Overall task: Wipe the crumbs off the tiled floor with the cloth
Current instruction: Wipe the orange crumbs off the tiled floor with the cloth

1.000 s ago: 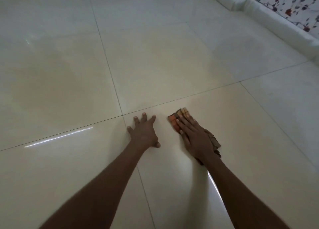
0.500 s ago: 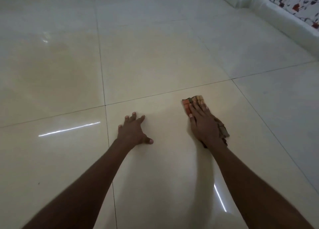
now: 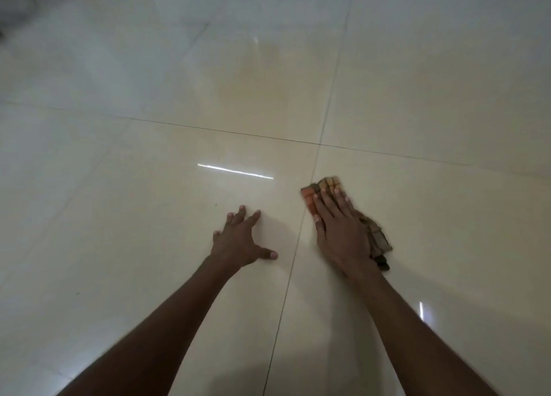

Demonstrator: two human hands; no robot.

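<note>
Right hand: the right hand (image 3: 343,231) lies flat, palm down, fingers together and stretched out, pressing the cloth (image 3: 323,188) onto the floor; it is not curled around the cloth, just bearing down on it, which suits a sliding wipe.
Left hand: the left hand (image 3: 238,240) sits just left of centre in the frame, empty, fingers spread wide and thumb out, planted on the floor; likely a prop for the person's weight while leaning forward.
Cloth position: right of centre in the frame, just right of the vertical tile joint (image 3: 301,231), below the joint crossing (image 3: 319,144); mostly hidden under the hand.
Cloth direction: its long axis runs from the lower right, where a dull brown tail shows beside the wrist, up and to the left, where the orange striped end pokes out past the fingertips.
Floor: the tiled floor (image 3: 149,216) is glossy and cream-coloured, with bright light streaks.
Crumbs: a tiny dark speck (image 3: 216,205) lies up and left of the left hand; whether it is a crumb is too small to tell.
</note>
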